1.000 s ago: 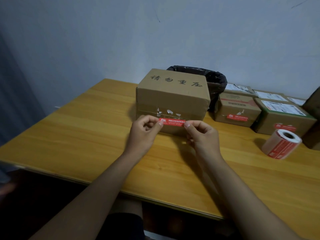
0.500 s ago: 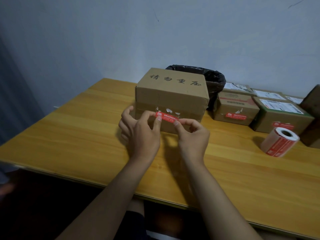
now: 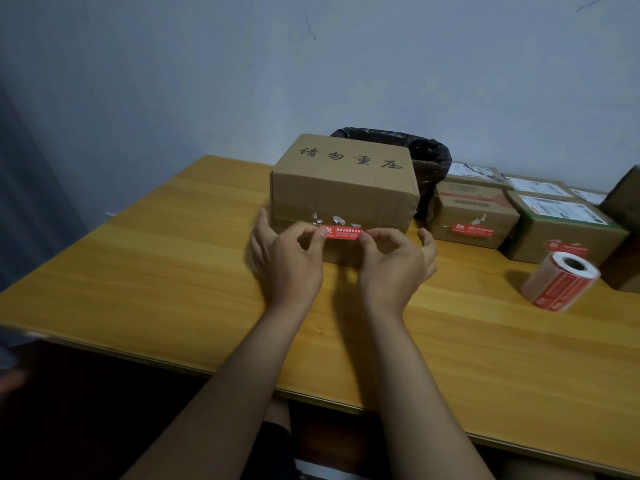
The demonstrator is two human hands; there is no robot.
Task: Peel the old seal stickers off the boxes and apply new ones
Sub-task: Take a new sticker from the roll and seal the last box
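While the cardboard box is sitting on the wooden tabletop with its broad front face turned toward us, we are holding a red seal sticker flat against that face, low down and just under a few white scraps of old sticker. The sticker's long axis is running level, left to right, parallel to the tabletop edge, with its white print reading the right way up. Our left hand is pinching the sticker's left end, thumb on the front and the other fingers curling toward the box's left corner. Our right hand is pinching the right end the same way, its remaining fingers arching loosely off to the right, clear of the box. Handwritten dark characters are running across the box's top, along the same left-to-right line.

Behind the box we are seeing a bin lined with a black bag, touching or just beside the box's rear right corner; we cannot tell which. To the right, a row of smaller boxes is standing along the wall, the nearest ones carrying red seals on their fronts and white labels on top. Near them, a roll of red stickers is lying on its side, its hollow core facing up and to the right.
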